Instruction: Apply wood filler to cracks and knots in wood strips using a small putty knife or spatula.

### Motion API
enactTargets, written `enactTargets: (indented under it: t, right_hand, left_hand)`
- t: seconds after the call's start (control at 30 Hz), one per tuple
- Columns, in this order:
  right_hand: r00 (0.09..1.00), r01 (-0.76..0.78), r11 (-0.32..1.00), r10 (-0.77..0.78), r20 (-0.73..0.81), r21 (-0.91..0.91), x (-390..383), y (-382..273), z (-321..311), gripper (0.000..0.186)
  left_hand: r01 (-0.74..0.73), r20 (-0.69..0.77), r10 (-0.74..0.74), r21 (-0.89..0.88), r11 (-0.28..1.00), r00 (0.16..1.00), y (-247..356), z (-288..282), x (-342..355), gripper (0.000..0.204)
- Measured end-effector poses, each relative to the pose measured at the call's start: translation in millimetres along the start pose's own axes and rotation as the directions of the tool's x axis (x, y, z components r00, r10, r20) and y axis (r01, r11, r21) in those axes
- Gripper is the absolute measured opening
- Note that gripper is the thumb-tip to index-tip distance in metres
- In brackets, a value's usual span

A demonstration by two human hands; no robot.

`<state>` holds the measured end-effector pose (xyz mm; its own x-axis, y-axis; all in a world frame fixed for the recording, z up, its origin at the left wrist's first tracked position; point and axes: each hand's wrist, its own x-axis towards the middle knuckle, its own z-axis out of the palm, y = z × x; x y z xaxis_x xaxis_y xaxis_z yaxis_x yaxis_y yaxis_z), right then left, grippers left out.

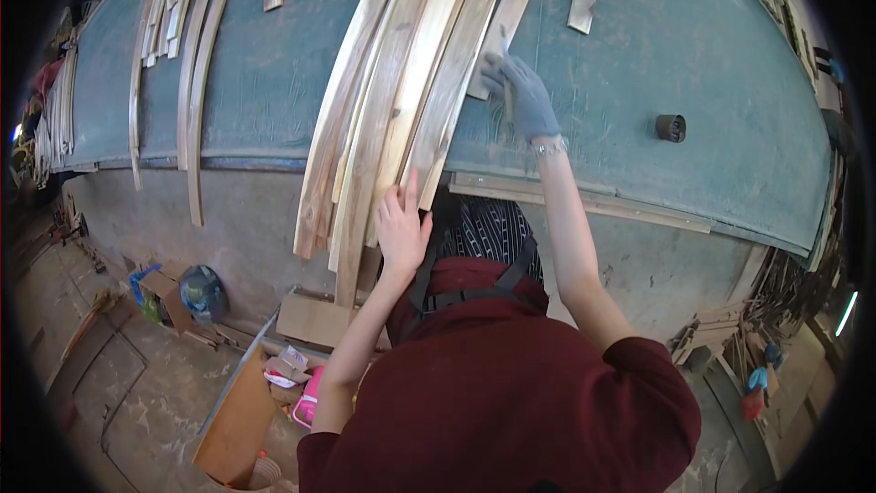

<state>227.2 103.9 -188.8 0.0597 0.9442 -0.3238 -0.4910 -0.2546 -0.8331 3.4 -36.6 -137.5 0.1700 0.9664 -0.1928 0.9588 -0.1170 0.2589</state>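
Your hands work a bundle of wood strips (401,100) at frame centre, on a teal workbench (693,55).
Your bare left hand (401,228) lies flat and open on the strip ends; your gloved right hand (522,91) is clamped on a small tool against one strip. A dark cylinder (671,128) sits right; a pink package (308,399) lies lower left.

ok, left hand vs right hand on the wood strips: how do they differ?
The left hand is bare; the right hand wears a grey glove and a wrist bracelet. The left hand lies flat with fingers spread on the near ends of the stacked wood strips, at the table edge; the right hand reaches farther up the blue-green table, closed around a small tool pressed to the stack's right side. Both touch the same stack.
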Motion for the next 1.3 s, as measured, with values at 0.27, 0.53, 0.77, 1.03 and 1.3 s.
enactTargets:
  t: [0.27, 0.53, 0.77, 1.03, 1.3]
  right_hand:
    - [0.996, -0.025, 0.969, 0.004, -0.087, -0.247, 25, 15, 17, 0.023]
    - [0.974, -0.012, 0.999, 0.023, -0.225, 0.052, 31, 34, 32, 0.022]
    - [0.838, 0.370, 0.765, -0.520, -0.166, -0.527, 58, 63, 50, 0.022]
    - [0.914, 0.244, 0.907, -0.333, -0.230, -0.343, 100, 83, 120, 0.022]
    - [0.841, 0.415, 0.782, -0.525, -0.130, -0.466, 123, 112, 175, 0.024]
  left_hand:
    - [-0.078, 0.020, 0.088, -0.286, 0.955, 0.996, -34, -27, 4, 0.048]
    - [0.702, 0.678, 0.217, -0.709, -0.058, 0.702, -59, -88, 24, 0.036]
    - [0.690, 0.043, 0.703, 0.159, -0.706, 0.710, -77, -72, 37, 0.048]
    - [0.559, -0.009, 0.583, 0.300, -0.773, 0.812, -90, -77, 35, 0.040]
    - [0.528, 0.191, 0.492, -0.311, -0.790, 0.849, -107, -122, 76, 0.075]
